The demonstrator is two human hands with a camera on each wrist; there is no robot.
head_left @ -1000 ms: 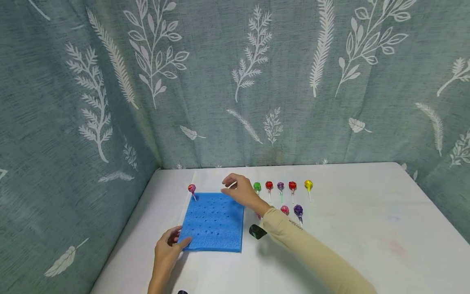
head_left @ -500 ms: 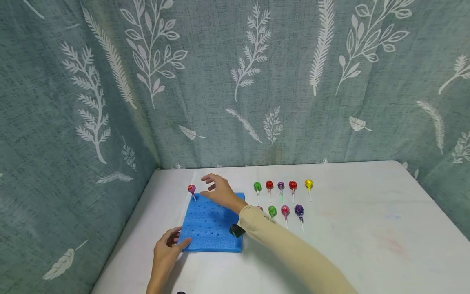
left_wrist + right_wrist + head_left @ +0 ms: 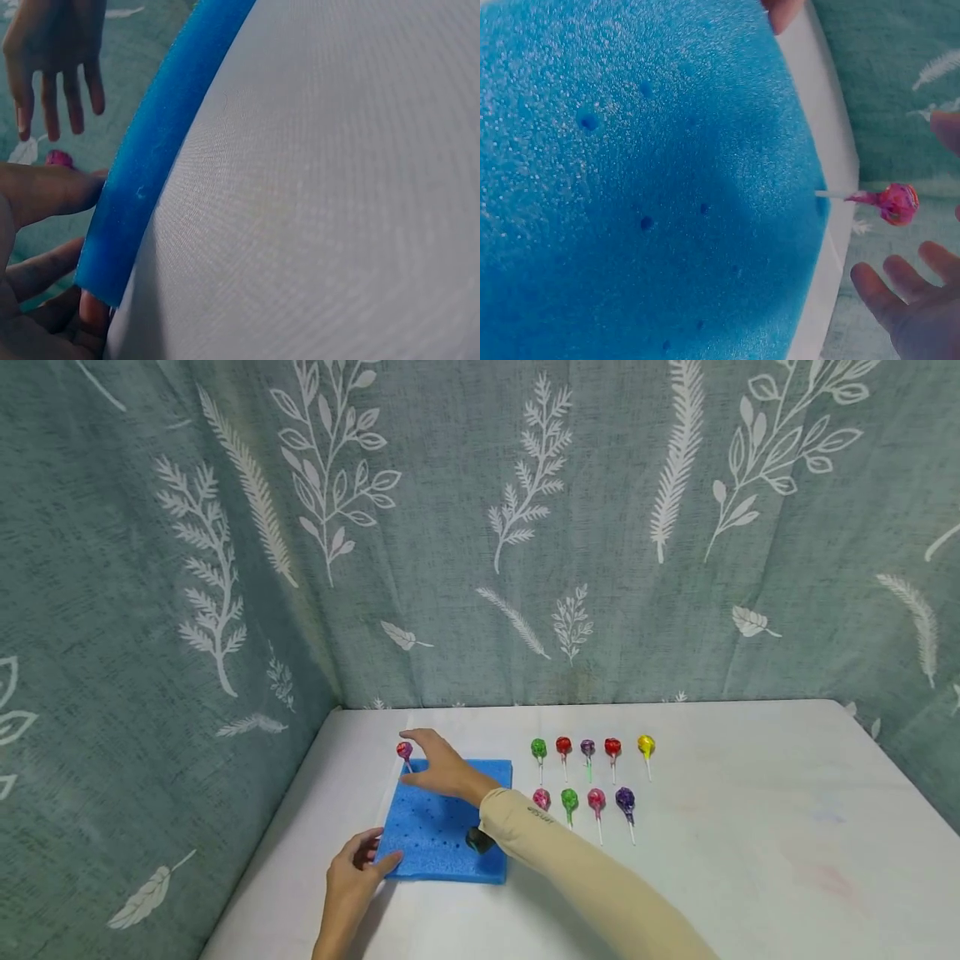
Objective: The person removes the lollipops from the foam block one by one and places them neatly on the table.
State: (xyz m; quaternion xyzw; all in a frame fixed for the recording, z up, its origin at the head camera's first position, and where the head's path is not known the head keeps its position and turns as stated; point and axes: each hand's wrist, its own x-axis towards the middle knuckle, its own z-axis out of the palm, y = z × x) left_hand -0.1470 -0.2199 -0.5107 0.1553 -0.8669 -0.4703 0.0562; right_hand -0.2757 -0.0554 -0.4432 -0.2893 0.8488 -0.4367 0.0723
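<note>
A blue foam board (image 3: pixel 446 862) with rows of small holes lies on the white table. One red-pink lollipop (image 3: pixel 405 750) stands by its stick in the board's far left corner. My left hand (image 3: pixel 352 881) grips the near left corner, thumb over the top and fingers at the side; the left wrist view shows the board's thick edge (image 3: pixel 150 165) between them. Over the far left part, my right hand (image 3: pixel 442 770) reaches to the lollipop with thumb and fingers spread. The right wrist view shows these fingers (image 3: pixel 874 289) apart from the lollipop's wrapped head (image 3: pixel 898 204).
Several wrapped lollipops lie in two rows right of the board, among them a yellow one (image 3: pixel 647 744) at the far end and a dark purple one (image 3: pixel 626 800) in the nearer row. A patterned green curtain (image 3: pixel 450 527) hangs behind and left of the table.
My right hand has moved left across the board, from its far right corner to the standing lollipop. The left hand keeps its grip on the board.
</note>
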